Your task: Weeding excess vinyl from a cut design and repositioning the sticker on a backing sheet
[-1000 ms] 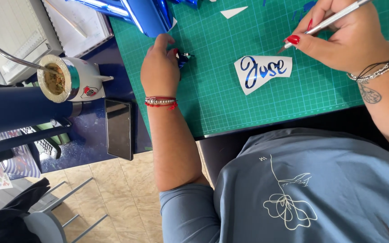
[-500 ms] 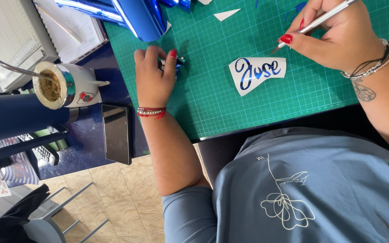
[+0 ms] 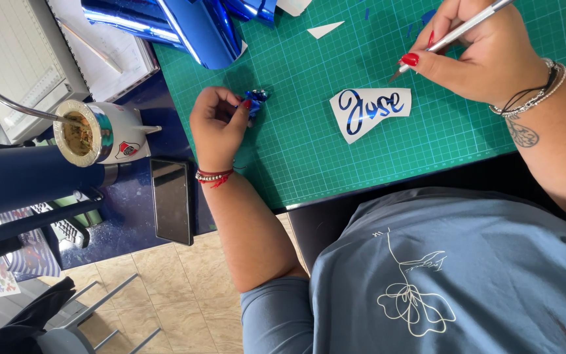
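My left hand (image 3: pixel 217 124) rests on the left part of a green cutting mat (image 3: pixel 309 151), its fingers closed on a small crumpled wad of shiny blue foil (image 3: pixel 255 99). My right hand (image 3: pixel 476 56) hovers above the mat at the upper right and grips a thin silver tool (image 3: pixel 456 33), tip pointing down-left. Between the hands lies a white piece of backing with blue cut lettering (image 3: pixel 369 110), flat on the mat and touched by neither hand.
Rolls of shiny blue foil (image 3: pixel 185 23) lie at the mat's top left. Left of the mat stand a metal-rimmed cup with a straw (image 3: pixel 93 134), a dark phone (image 3: pixel 170 200) and a dark blue cylinder (image 3: pixel 14 177). Small white scraps (image 3: pixel 325 29) lie on the mat.
My left hand has slid a little toward the mat's near edge with the blue wad in its fingers. The right hand with the tool stays above the lettering, barely shifted.
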